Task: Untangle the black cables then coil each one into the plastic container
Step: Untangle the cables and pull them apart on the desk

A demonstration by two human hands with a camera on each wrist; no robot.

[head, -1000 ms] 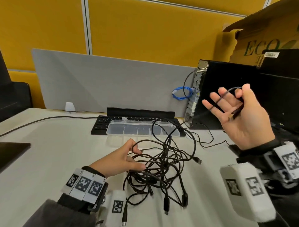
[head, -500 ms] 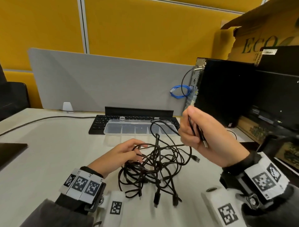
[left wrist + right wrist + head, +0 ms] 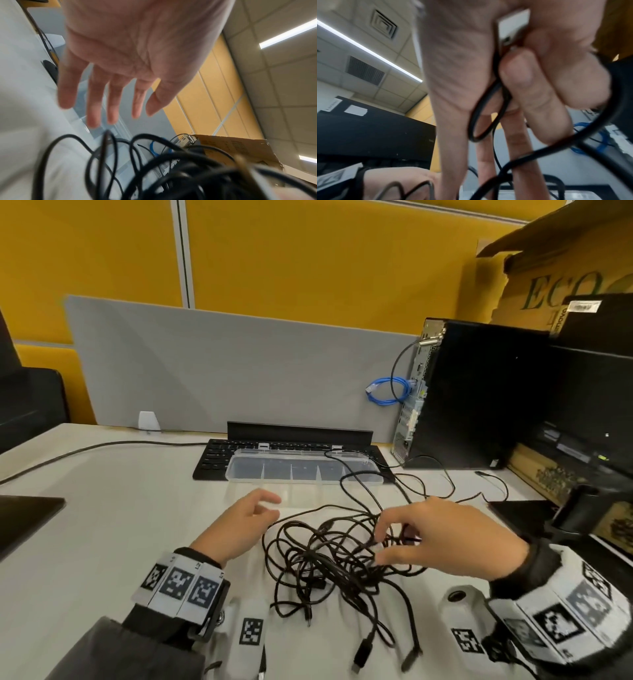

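Observation:
A tangle of black cables (image 3: 329, 556) lies on the white desk, several plugs trailing toward me. My left hand (image 3: 270, 506) hovers just left of it, fingers straight and apart, holding nothing; the left wrist view shows the bare palm (image 3: 109, 111) above the cables (image 3: 171, 169). My right hand (image 3: 382, 544) reaches into the tangle's right side. In the right wrist view its curled fingers (image 3: 513, 83) pinch a loop of black cable (image 3: 481, 121). The clear plastic container (image 3: 305, 470), with several compartments, lies open behind the tangle; one cable loop crosses its right end.
A black keyboard (image 3: 219, 457) sits under the container's far edge. A black computer tower (image 3: 479, 395) with a blue cable (image 3: 390, 392) stands at the right. A grey divider (image 3: 239, 371) closes the back. A dark flat object (image 3: 24, 518) lies at the left edge.
My right hand has dropped from in front of the tower down into the tangle. My left hand has let go of the cables and opened beside them. The tangle has settled flatter.

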